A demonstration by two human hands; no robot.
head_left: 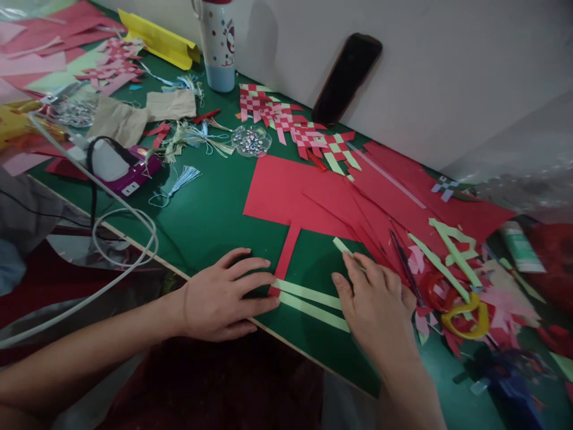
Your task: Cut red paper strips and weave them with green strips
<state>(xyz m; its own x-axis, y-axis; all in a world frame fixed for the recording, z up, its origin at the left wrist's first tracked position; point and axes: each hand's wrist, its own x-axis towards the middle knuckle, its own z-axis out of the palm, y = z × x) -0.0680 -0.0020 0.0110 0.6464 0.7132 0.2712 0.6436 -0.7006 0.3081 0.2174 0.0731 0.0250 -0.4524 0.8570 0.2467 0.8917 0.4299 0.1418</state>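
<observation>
My left hand [233, 294] lies with its fingers spread, fingertips pressing where two light green paper strips [308, 307] meet a narrow red paper strip [288, 252]. The green strips run side by side to the right, and their far ends are hidden by my right hand [380, 298]. That hand is closed, its fingers bent over a light green strip whose end sticks out past the index fingertip. Whether this is a separate strip I cannot tell. Just beyond, red paper sheets [286, 185] lie on the green tabletop [215, 221], touching the red strip's upper end.
Scissors [472, 316], a pen [407, 269], paper scraps and a glue tube [521, 248] crowd the right. Along the wall are woven paper pieces [290, 122], a phone [347, 77] and a tumbler [219, 48]. Tassels [181, 182], a power strip [134, 173] and a white cable [134, 263] lie left.
</observation>
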